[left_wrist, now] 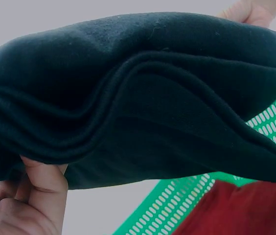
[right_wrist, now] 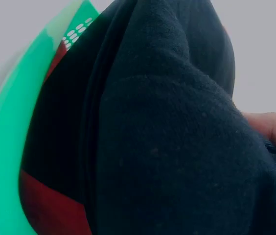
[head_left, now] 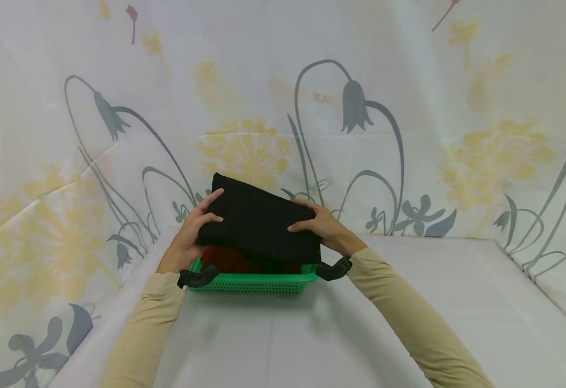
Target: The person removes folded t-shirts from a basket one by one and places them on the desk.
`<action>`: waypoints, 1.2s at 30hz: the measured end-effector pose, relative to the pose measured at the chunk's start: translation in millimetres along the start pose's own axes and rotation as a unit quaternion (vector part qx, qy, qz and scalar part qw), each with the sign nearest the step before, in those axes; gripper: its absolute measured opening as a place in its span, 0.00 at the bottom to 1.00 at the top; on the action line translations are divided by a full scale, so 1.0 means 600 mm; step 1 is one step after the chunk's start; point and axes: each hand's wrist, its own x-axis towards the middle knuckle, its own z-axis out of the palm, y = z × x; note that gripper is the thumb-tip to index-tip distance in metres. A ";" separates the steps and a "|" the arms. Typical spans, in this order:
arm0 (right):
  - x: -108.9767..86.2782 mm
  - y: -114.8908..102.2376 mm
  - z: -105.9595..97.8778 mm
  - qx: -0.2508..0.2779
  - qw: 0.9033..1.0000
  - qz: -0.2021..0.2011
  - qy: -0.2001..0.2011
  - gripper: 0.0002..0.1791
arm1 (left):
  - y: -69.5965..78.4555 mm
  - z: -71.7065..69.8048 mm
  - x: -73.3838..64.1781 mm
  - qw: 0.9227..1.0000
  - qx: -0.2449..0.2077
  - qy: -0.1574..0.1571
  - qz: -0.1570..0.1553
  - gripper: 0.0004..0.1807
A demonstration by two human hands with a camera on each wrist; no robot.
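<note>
A folded black cloth [head_left: 259,218] is held up over a green basket [head_left: 254,278], tilted down toward the right in the head view. My left hand [head_left: 191,237] grips its left end, fingers on top and thumb underneath. At the other end my right hand [head_left: 326,229] grips the cloth, with its fingers over the upper face. Several folded layers [left_wrist: 128,83] of the black cloth show in the left wrist view. Inside the basket lies a dark red cloth [left_wrist: 245,208], partly hidden by the black one.
The basket has perforated walls and stands on a white-covered table [head_left: 273,339]. Behind it hangs a pale curtain [head_left: 263,81] printed with flowers. Black straps [head_left: 198,276] sit at both wrists.
</note>
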 end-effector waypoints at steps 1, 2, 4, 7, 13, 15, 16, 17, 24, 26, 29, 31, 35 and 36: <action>-0.002 -0.002 -0.002 -0.001 1.000 -0.006 -0.001 0.46 | 0.001 0.003 0.000 1.000 -0.019 -0.008 -0.001 0.32; -0.004 -0.004 -0.003 -0.003 1.000 -0.012 0.000 0.46 | 0.002 0.005 0.001 0.999 -0.039 -0.018 0.000 0.33; -0.007 -0.008 -0.006 -0.005 1.000 -0.019 0.001 0.45 | 0.003 0.010 0.002 0.997 -0.069 -0.039 0.008 0.34; -0.014 -0.015 -0.012 -0.012 1.000 -0.025 0.002 0.44 | 0.005 0.017 0.006 0.994 -0.096 -0.056 0.019 0.35; -0.029 -0.033 -0.027 -0.025 0.999 -0.044 0.008 0.45 | 0.010 0.034 0.010 0.992 -0.098 -0.071 0.032 0.34; -0.034 -0.040 -0.031 -0.024 0.998 -0.054 0.009 0.44 | 0.012 0.041 0.011 0.991 -0.104 -0.078 0.038 0.34; -0.037 -0.043 -0.034 -0.024 0.998 -0.058 0.010 0.44 | 0.013 0.043 0.012 0.990 -0.107 -0.082 0.041 0.34; -0.040 -0.047 -0.036 -0.026 0.998 -0.063 0.009 0.43 | 0.013 0.046 0.014 0.989 -0.111 -0.084 0.045 0.34; -0.059 -0.069 -0.053 -0.033 0.996 -0.083 0.012 0.44 | 0.015 0.068 0.025 0.985 -0.110 -0.109 0.077 0.35; -0.066 -0.075 -0.057 -0.037 0.996 -0.081 0.016 0.45 | 0.016 0.076 0.027 0.984 -0.110 -0.113 0.079 0.35; -0.076 -0.083 -0.064 -0.044 0.996 -0.075 0.021 0.46 | 0.017 0.086 0.030 0.984 -0.111 -0.115 0.078 0.35; -0.083 -0.087 -0.069 -0.045 0.996 -0.074 0.021 0.46 | 0.018 0.093 0.032 0.983 -0.114 -0.118 0.078 0.36; -0.095 -0.096 -0.083 -0.049 0.996 -0.080 0.015 0.46 | 0.020 0.108 0.036 0.981 -0.114 -0.133 0.082 0.36; -0.098 -0.098 -0.086 -0.049 0.995 -0.083 0.010 0.46 | 0.020 0.112 0.036 0.980 -0.114 -0.138 0.082 0.36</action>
